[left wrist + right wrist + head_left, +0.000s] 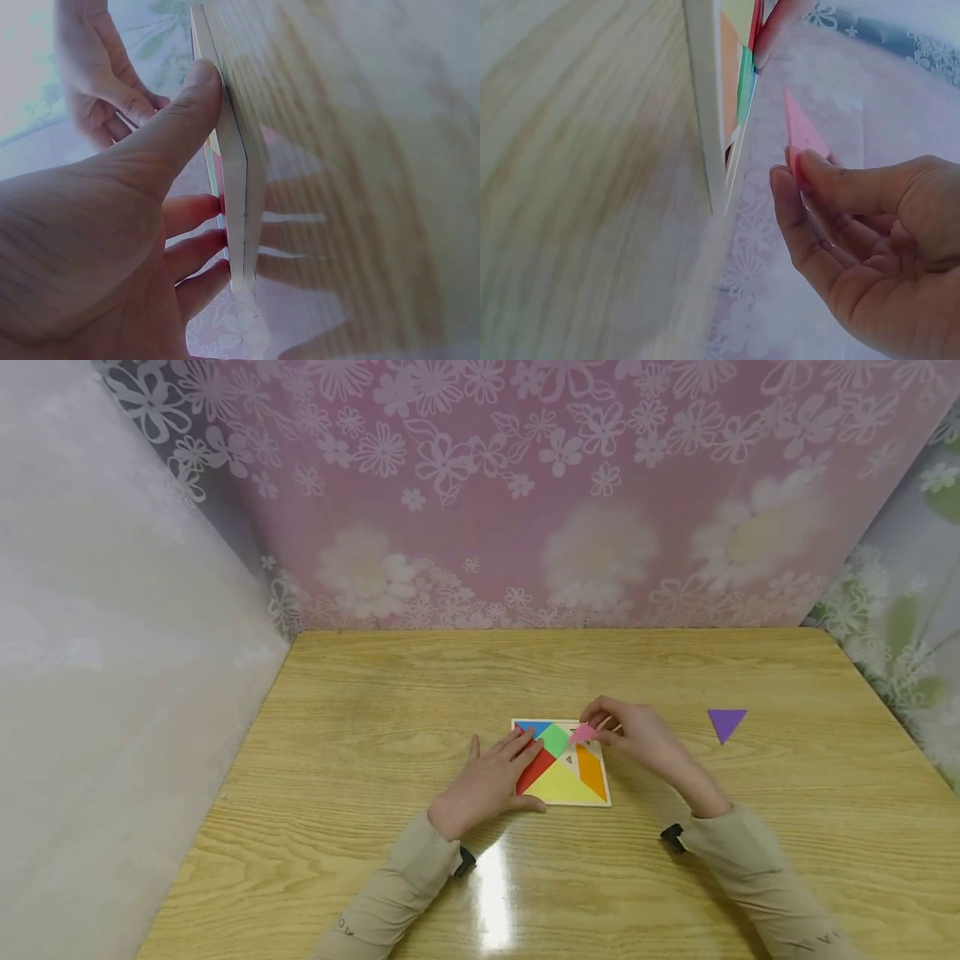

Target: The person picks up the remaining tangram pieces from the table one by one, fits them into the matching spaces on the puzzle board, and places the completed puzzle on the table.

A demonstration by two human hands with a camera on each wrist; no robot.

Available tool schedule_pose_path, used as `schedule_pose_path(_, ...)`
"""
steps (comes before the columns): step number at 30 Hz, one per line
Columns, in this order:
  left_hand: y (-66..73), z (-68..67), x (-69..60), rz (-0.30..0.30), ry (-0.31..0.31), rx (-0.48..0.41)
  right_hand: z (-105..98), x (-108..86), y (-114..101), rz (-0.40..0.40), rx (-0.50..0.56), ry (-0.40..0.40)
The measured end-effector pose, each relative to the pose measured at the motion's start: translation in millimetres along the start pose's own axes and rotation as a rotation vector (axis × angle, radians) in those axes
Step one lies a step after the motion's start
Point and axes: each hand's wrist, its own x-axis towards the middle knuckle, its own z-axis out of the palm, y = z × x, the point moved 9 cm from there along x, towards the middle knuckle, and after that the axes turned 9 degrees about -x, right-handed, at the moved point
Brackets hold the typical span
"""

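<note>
In the head view a square tangram board (566,805) lies on the table, with red, blue, yellow, orange and green (553,740) pieces in its frame. Spread fairly straight, the fingers of my left hand (483,785) rest on the board's left side, over the red (536,774) and blue pieces; the thumb lies at its near edge. Above the upper right corner, my right hand (628,729) pinches a pink triangular tangram piece (801,131) between thumb and fingers. The right wrist view shows that piece held clear of the board. Bare wood shows beside the orange piece (591,772).
A purple triangle (727,724) lies apart on the wooden table (360,710), right of the right hand. Flowered pink cloth (480,527) hangs behind the table's far edge, and a pale wall (112,652) stands at the left. Each wrist wears a black band.
</note>
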Motion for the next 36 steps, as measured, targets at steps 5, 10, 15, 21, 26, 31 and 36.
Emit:
schedule_pose_path(5, 0.3, -0.1, 0.4, 0.001, 0.0, 0.004, 7.7, 5.6, -8.4, -0.034, -0.029, -0.06)
schedule_pose_path(10, -0.2, -0.1, 0.2, 0.0, 0.003, 0.011, 12.9, 8.7, -15.9, -0.08, -0.075, -0.107)
schedule_pose_path(15, -0.2, 0.8, 0.7, 0.004, 0.005, 0.026, 19.1, 9.4, -22.1, -0.131, -0.1, -0.129)
schedule_pose_path(21, -0.4, 2.0, 1.3, 0.007, 0.008, 0.046, 24.2, 8.9, -26.5, -0.161, -0.081, -0.112)
schedule_pose_path(26, 0.4, 0.9, 1.1, 0.007, 0.011, 0.043, 26.5, 11.0, -26.7, -0.15, -0.061, -0.07)
schedule_pose_path(31, -0.1, 0.3, 0.3, 0.005, 0.014, 0.031, 30.6, 14.3, -26.8, -0.123, -0.075, -0.064)
schedule_pose_path(36, -0.1, 1.3, 0.4, 0.004, 0.005, 0.031, 33.8, 15.0, -26.1, -0.104, -0.092, -0.063)
